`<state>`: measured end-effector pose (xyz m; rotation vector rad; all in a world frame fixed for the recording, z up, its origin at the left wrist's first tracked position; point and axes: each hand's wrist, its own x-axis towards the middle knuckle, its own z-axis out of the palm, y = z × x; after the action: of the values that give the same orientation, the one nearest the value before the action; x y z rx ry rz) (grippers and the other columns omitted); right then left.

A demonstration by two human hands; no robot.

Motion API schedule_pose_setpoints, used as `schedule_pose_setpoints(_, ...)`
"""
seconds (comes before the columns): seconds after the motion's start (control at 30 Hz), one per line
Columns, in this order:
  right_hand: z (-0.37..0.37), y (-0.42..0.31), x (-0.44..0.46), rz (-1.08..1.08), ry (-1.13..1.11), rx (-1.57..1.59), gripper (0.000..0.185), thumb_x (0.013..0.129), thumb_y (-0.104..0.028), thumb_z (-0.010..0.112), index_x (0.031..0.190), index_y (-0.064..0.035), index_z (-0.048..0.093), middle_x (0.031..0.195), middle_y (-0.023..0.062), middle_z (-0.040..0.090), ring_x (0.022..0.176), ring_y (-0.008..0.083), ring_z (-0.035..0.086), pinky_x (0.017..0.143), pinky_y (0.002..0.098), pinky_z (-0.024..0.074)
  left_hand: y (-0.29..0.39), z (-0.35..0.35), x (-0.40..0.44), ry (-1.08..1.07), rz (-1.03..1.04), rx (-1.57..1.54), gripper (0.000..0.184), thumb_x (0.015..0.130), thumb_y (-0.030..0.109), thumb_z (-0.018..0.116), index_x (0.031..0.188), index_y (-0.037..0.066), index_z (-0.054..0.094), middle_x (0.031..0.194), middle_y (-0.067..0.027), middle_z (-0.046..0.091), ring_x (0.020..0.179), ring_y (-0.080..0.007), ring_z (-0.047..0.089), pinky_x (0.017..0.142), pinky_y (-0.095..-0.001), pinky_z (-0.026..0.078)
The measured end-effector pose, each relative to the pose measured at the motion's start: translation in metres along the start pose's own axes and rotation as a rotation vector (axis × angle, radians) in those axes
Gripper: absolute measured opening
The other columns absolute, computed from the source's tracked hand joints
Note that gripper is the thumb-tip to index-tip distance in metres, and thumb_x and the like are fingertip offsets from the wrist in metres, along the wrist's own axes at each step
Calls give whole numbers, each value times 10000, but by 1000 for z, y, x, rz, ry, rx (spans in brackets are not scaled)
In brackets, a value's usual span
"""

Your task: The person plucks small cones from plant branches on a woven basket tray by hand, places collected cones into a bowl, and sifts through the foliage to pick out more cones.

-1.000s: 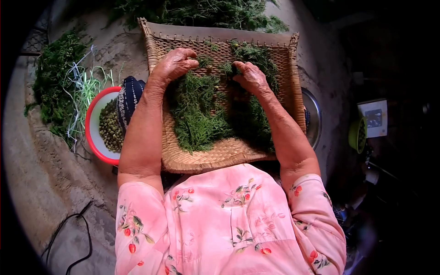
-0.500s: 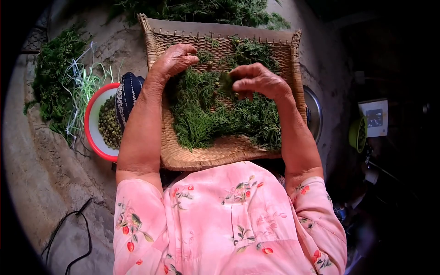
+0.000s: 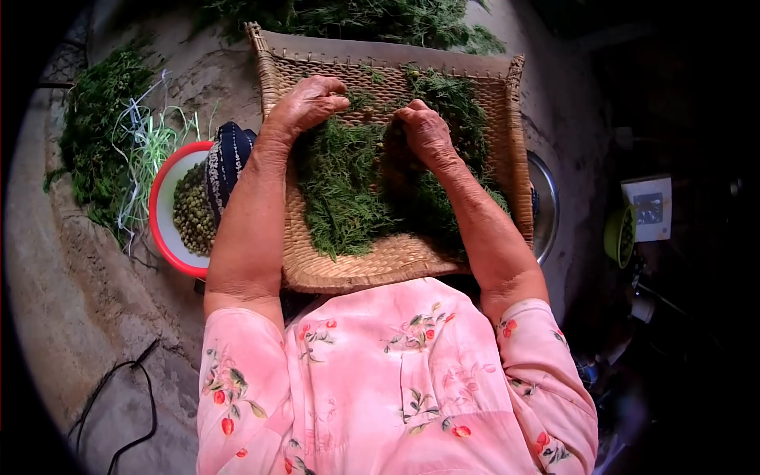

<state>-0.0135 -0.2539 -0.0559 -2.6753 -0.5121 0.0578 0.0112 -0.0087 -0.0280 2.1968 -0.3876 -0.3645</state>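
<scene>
Flat green conifer-like sprigs (image 3: 340, 186) lie in piles on a woven wicker tray (image 3: 380, 257) in front of my body. Over the tray's upper left part, my left hand (image 3: 309, 104) is closed, thumb and fingers drawn together near a small tuft of green. What it pinches, if anything, is too small to tell. My right hand (image 3: 429, 136) is closed too, knuckles up, above the sprigs right of the tray's middle. Its fingertips point down and away from view, so its contents are hidden.
Left of the tray stands a red-rimmed white basin (image 3: 156, 214) of small round green cones or seeds (image 3: 192, 212), partly covered by a dark patterned cloth (image 3: 228, 162). Cut greenery (image 3: 99, 134) and pale plastic strips (image 3: 150, 158) lie beyond. A metal basin (image 3: 548, 206) sits right.
My right hand has turned and shifted slightly left, its fingers now pointing down into the greenery. The left hand has barely moved. The whole view has shifted a little.
</scene>
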Motion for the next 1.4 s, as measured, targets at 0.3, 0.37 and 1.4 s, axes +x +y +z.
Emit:
schedule_pose_setpoints(0.3, -10, 1, 4, 139, 31, 309, 89, 761, -97, 610, 827, -40, 593, 839, 174, 561, 842, 365, 555, 708, 442, 457, 7, -3, -1, -23, -38, 0, 404, 811, 271, 578, 1096, -14, 569, 1007, -155, 618, 914, -238, 589, 787, -333, 469)
schedule_pose_setpoints(0.37, 1, 5, -1, 24, 11, 14, 198, 725, -85, 676, 888, -39, 573, 843, 125, 560, 808, 309, 568, 703, 387, 471, 5, -2, 0, -17, -36, 22, 404, 812, 273, 578, 1100, -9, 569, 1006, -151, 619, 919, -237, 588, 792, -333, 470)
schedule_pose_setpoints(1.4, 8, -8, 5, 96, 204, 423, 154, 816, -117, 619, 950, -42, 629, 728, 37, 623, 622, 119, 554, 559, 270, 452, 4, -2, -1, -4, -35, 25, 416, 807, 271, 579, 1111, -12, 562, 1022, -156, 615, 940, -248, 584, 802, -342, 466)
